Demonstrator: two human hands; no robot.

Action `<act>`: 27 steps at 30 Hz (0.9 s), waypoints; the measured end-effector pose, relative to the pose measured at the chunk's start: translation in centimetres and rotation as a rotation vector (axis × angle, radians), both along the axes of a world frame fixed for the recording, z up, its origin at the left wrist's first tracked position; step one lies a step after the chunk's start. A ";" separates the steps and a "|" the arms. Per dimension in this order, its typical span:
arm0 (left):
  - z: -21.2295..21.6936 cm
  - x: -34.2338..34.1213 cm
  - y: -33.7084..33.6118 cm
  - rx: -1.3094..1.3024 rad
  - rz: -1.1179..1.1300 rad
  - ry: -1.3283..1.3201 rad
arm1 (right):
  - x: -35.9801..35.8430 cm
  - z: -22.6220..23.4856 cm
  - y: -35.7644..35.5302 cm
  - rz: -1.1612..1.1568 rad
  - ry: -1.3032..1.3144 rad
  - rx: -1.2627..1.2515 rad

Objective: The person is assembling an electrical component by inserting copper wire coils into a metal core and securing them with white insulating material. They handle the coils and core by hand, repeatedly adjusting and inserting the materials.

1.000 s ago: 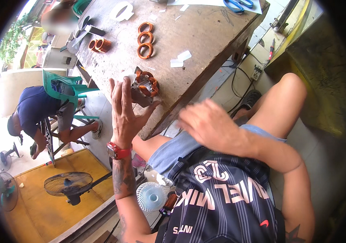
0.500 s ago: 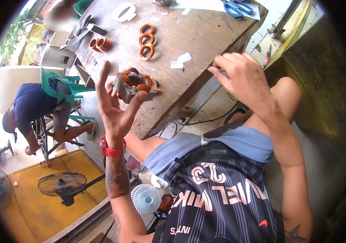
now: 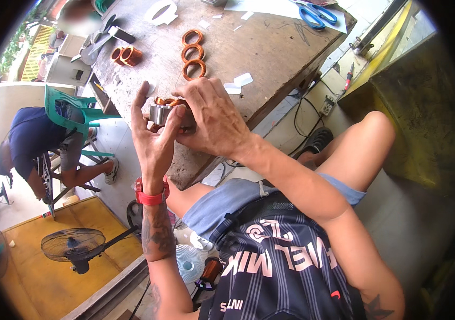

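Just over the near left edge of the wooden workbench, a small metal motor stator (image 3: 159,114) with copper windings (image 3: 170,102) is held between my two hands. My left hand (image 3: 150,141), a red watch at its wrist, grips the stator from the left, thumb across its near side and forefinger raised. From the right, my right hand (image 3: 214,120) closes round it, fingers bent over the top by the windings. Its fingers hide the stator's right side. Beyond them, three orange copper coils (image 3: 194,70) lie in a row on the bench.
More copper coils (image 3: 130,56) lie at the bench's left, near dark fan blades (image 3: 99,47). White slips (image 3: 243,79), a white ring (image 3: 152,16) and blue scissors (image 3: 312,17) rest farther back. At left, another person (image 3: 38,130) bends near a green chair (image 3: 70,109). A fan (image 3: 73,244) stands below.
My right hand has come left and down from the bench's right edge onto the stator. The stator has turned in my left hand, so its metal side now shows.
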State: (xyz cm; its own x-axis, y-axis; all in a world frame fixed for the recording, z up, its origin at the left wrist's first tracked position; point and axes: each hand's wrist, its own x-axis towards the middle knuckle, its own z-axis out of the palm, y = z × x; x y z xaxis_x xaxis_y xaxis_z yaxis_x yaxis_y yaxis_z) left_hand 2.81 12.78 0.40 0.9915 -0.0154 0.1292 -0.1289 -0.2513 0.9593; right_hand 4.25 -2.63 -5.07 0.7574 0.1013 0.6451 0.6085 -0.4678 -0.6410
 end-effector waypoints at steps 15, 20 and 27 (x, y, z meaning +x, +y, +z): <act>-1.1 1.0 0.5 0.024 0.015 -0.100 | -1.1 -0.1 -1.2 0.056 0.071 0.033; 0.5 3.9 3.1 -0.032 -0.411 0.062 | -2.8 1.6 -2.1 0.036 0.138 0.132; 0.4 3.9 2.5 -0.089 -0.473 -0.006 | -11.7 2.2 -4.7 0.516 0.065 -0.205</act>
State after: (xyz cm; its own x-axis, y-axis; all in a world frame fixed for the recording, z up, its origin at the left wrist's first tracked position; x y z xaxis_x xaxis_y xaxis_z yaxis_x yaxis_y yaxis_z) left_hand 6.76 15.33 0.79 0.8775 -0.4536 0.1560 -0.2145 -0.0802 0.9734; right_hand -7.43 -7.31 -2.84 0.6138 0.5883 0.5264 0.7538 -0.2386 -0.6123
